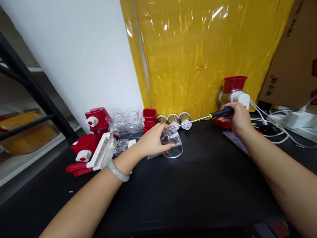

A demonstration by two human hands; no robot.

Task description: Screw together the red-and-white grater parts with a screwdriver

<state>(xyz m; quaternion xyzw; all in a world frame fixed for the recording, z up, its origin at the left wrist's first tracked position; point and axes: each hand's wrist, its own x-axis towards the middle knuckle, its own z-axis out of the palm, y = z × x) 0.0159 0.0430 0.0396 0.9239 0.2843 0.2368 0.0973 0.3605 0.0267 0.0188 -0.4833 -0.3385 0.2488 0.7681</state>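
My left hand (152, 141) is closed round a clear plastic housing (172, 143) that rests on the black table (198, 189). A pale bangle sits on that wrist. My right hand (239, 118) grips the black and yellow handle of a screwdriver (207, 117). Its thin shaft runs left, with the tip reaching toward the top of the clear housing near my left fingers. Just behind my right hand stands an assembled grater (233, 94) with a red hopper and a white crank.
Red and white grater parts (94, 147) and clear plastic pieces (125, 122) lie at the left back. Three metal drums (174, 120) and stacked red cups (149, 118) stand by the yellow sheet (210, 44). A power strip with white cables (303, 125) and a cardboard box (300, 58) are right.
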